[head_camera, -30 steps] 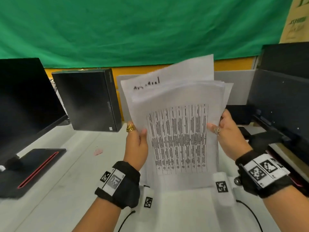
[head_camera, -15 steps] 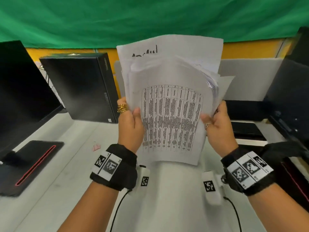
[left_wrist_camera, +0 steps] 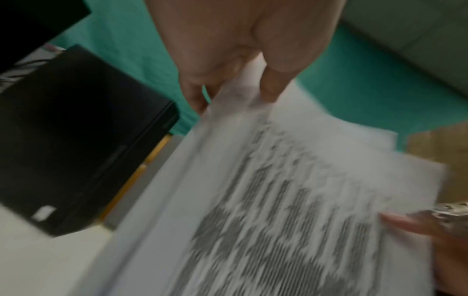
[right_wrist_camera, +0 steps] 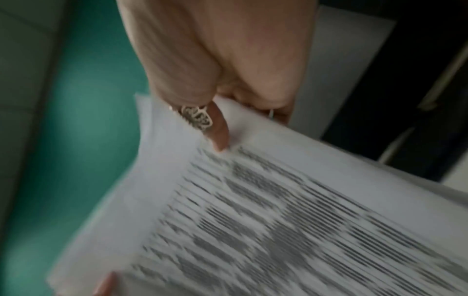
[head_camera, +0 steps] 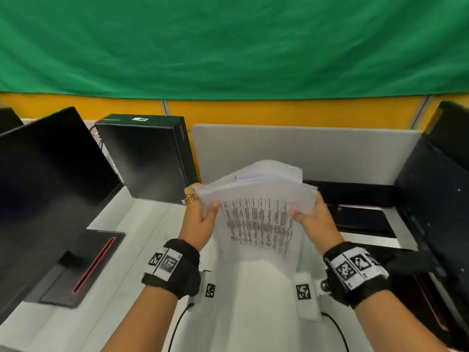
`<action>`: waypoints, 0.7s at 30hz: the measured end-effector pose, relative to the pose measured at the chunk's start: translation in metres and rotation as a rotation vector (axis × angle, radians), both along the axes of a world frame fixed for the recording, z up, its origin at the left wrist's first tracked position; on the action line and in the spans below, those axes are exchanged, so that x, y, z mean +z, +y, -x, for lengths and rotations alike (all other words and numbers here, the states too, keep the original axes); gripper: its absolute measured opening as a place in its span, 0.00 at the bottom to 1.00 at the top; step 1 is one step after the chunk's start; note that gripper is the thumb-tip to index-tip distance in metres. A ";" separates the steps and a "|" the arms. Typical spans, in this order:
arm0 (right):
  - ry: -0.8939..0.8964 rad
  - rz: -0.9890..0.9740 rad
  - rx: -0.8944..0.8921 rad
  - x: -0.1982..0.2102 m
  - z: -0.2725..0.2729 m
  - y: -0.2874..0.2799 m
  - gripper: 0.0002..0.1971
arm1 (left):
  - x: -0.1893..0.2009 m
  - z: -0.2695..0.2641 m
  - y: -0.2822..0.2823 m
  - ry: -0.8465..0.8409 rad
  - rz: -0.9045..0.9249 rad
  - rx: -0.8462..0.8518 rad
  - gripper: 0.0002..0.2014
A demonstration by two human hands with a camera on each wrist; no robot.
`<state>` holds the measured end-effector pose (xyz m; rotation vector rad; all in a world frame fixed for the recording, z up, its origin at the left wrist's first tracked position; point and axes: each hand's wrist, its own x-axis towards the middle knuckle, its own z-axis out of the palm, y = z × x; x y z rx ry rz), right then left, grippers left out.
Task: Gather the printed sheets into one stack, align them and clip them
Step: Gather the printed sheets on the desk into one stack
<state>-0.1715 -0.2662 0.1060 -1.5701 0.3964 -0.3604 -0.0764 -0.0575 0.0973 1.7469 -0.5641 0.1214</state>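
Nearest the camera, two forearms with black wrist straps bearing white square-coded tags are seen above the white table (head_camera: 76,323). A loose stack of white printed sheets (head_camera: 256,224) is held upright over the table between the two hands, its lower edge blurred, so whether it touches the table cannot be told. The stack is gripped along its left edge by the left hand (head_camera: 199,222), with the thumb laid on the front sheet and the fingers curled behind; gold rings are worn on one finger. Its right edge is pinched by the right hand (head_camera: 313,221), the thumb, which carries a silver ring, pressed on the printed face and the fingers hidden behind. The front sheet is covered with columns of dense black print, and the top edges of the sheets are fanned and uneven.

To the left, a black monitor (head_camera: 48,179) is standing on its black base with a red stripe (head_camera: 83,265). Behind it a black upright computer case (head_camera: 144,158) is placed. Farther back, a grey partition panel (head_camera: 330,151), a yellow wall band and a green cloth backdrop (head_camera: 228,44) are seen.
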 end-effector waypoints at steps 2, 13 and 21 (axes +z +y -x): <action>0.022 0.011 -0.088 -0.010 -0.001 0.007 0.20 | -0.011 0.000 0.000 -0.005 -0.028 0.038 0.11; -0.032 0.004 -0.119 -0.007 0.018 0.011 0.17 | -0.020 0.002 0.007 0.154 0.091 -0.054 0.28; -0.204 -0.025 -0.015 -0.011 0.023 0.007 0.17 | -0.039 0.007 0.007 0.202 0.126 -0.036 0.23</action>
